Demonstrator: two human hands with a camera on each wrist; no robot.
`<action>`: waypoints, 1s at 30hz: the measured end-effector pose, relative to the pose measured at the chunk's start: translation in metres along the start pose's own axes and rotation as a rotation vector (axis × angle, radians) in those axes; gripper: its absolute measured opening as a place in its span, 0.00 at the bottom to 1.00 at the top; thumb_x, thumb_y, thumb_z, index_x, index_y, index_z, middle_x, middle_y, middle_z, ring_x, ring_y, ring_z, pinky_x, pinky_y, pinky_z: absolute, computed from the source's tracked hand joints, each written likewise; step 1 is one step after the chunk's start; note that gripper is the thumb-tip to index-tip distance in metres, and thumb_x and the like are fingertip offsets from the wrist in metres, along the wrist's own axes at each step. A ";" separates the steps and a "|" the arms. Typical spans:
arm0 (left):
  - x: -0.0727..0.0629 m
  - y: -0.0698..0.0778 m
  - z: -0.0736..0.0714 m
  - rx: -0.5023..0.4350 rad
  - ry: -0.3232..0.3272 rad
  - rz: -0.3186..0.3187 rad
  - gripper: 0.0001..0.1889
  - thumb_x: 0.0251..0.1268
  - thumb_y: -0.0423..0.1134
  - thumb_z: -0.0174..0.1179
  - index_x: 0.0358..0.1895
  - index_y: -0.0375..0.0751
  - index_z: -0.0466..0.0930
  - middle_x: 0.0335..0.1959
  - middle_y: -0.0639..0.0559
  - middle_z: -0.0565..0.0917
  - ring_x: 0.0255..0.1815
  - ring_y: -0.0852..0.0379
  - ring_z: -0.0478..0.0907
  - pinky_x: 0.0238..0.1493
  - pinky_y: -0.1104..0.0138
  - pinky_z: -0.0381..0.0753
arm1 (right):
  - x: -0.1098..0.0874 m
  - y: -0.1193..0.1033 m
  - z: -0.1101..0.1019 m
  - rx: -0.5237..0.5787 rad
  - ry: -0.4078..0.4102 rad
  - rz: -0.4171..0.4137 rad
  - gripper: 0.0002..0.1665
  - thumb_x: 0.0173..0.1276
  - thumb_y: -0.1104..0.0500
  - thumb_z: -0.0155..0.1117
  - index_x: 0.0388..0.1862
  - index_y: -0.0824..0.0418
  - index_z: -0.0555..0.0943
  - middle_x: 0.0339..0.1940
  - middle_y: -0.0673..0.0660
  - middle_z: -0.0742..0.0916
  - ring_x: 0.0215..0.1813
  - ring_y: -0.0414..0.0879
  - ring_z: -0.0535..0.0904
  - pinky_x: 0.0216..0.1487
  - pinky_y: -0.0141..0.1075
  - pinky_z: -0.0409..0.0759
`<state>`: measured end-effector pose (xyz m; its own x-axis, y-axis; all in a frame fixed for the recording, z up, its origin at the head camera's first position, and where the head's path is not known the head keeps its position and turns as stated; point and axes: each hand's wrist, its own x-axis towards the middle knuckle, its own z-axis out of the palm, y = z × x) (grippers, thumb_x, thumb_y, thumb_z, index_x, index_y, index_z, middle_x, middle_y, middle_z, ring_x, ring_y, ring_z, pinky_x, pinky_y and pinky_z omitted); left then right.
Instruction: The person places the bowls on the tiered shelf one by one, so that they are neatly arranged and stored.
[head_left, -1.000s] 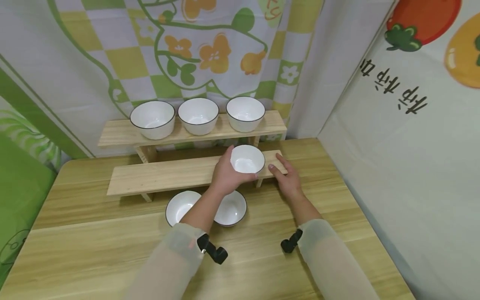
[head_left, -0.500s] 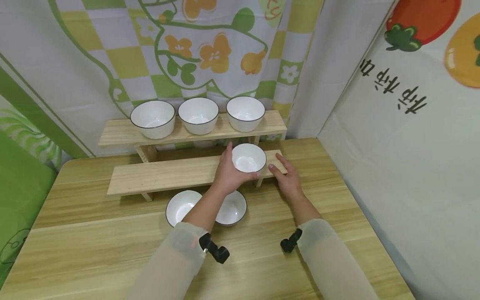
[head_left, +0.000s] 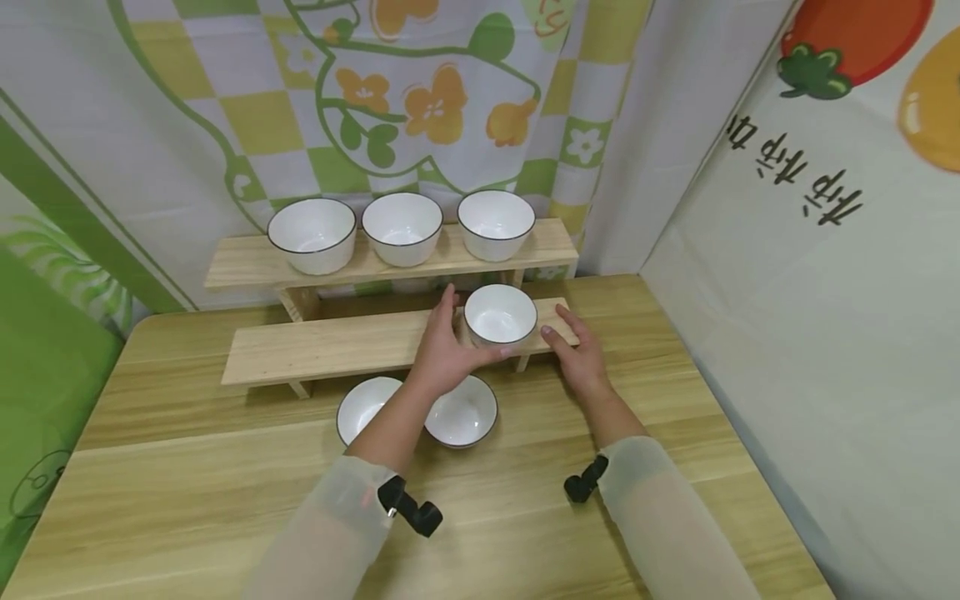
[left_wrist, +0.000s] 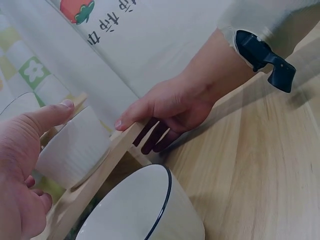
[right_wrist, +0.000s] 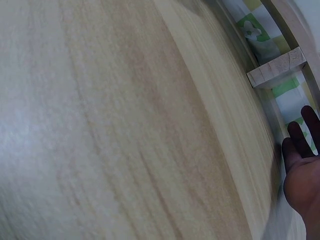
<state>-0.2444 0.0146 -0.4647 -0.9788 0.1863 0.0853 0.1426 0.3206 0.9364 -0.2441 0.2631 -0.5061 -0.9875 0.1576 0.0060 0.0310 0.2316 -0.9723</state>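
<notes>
A white bowl [head_left: 500, 315] with a dark rim stands upright near the right end of the lower wooden shelf [head_left: 315, 346]. My left hand [head_left: 444, 350] is spread beside it, thumb in front, with a gap between the forefinger and the bowl's left side. In the left wrist view that hand's thumb lies close to the bowl's rim; contact is hard to tell. My right hand [head_left: 583, 357] grips the shelf's right end. The left wrist view shows the right hand [left_wrist: 172, 107] with a digit over the board's edge and other fingers below it.
Three matching bowls, a left one [head_left: 312, 236], a middle one [head_left: 402, 229] and a right one [head_left: 496, 225], line the upper shelf [head_left: 232, 262]. Two more bowls, one [head_left: 367, 408] partly behind my left forearm and another [head_left: 463, 412], sit on the table [head_left: 225, 492] before the lower shelf.
My left hand has shifted left and its fingers have loosened from the bowl, which now stands slightly farther right on the lower shelf. The right hand has stayed at the shelf's end.
</notes>
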 end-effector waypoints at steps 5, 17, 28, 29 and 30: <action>-0.006 0.000 -0.007 -0.010 -0.003 -0.005 0.70 0.46 0.55 0.84 0.86 0.47 0.39 0.80 0.45 0.59 0.80 0.44 0.58 0.78 0.53 0.62 | -0.003 -0.005 -0.001 -0.001 0.005 -0.004 0.38 0.75 0.53 0.68 0.80 0.56 0.68 0.81 0.62 0.67 0.82 0.58 0.58 0.81 0.50 0.55; -0.020 -0.007 -0.034 -0.119 0.021 0.026 0.60 0.54 0.44 0.82 0.85 0.46 0.48 0.76 0.48 0.64 0.76 0.42 0.63 0.71 0.51 0.73 | -0.003 -0.005 -0.001 -0.031 -0.008 -0.021 0.37 0.76 0.51 0.67 0.80 0.57 0.68 0.82 0.62 0.66 0.83 0.57 0.56 0.82 0.50 0.51; -0.053 -0.029 -0.068 -0.044 0.028 0.035 0.37 0.61 0.52 0.76 0.73 0.49 0.73 0.71 0.43 0.72 0.69 0.44 0.70 0.67 0.51 0.76 | 0.000 -0.001 0.000 -0.044 -0.010 -0.016 0.37 0.76 0.51 0.67 0.80 0.57 0.68 0.82 0.62 0.66 0.83 0.59 0.56 0.82 0.50 0.52; -0.056 -0.031 -0.072 -0.038 0.034 0.042 0.37 0.61 0.51 0.76 0.72 0.48 0.74 0.70 0.43 0.72 0.69 0.44 0.70 0.67 0.50 0.76 | 0.003 0.003 -0.001 -0.041 -0.010 -0.015 0.38 0.76 0.51 0.67 0.80 0.56 0.68 0.82 0.62 0.65 0.83 0.58 0.56 0.82 0.51 0.51; -0.058 -0.033 -0.075 -0.030 0.037 0.046 0.36 0.62 0.50 0.76 0.72 0.47 0.74 0.70 0.43 0.73 0.69 0.45 0.70 0.68 0.50 0.76 | 0.005 0.007 -0.001 -0.037 -0.007 -0.012 0.38 0.76 0.50 0.68 0.80 0.55 0.68 0.82 0.62 0.65 0.83 0.58 0.55 0.82 0.51 0.51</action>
<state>-0.2030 -0.0762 -0.4748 -0.9761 0.1659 0.1403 0.1836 0.2841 0.9410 -0.2490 0.2670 -0.5130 -0.9889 0.1476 0.0160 0.0245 0.2689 -0.9629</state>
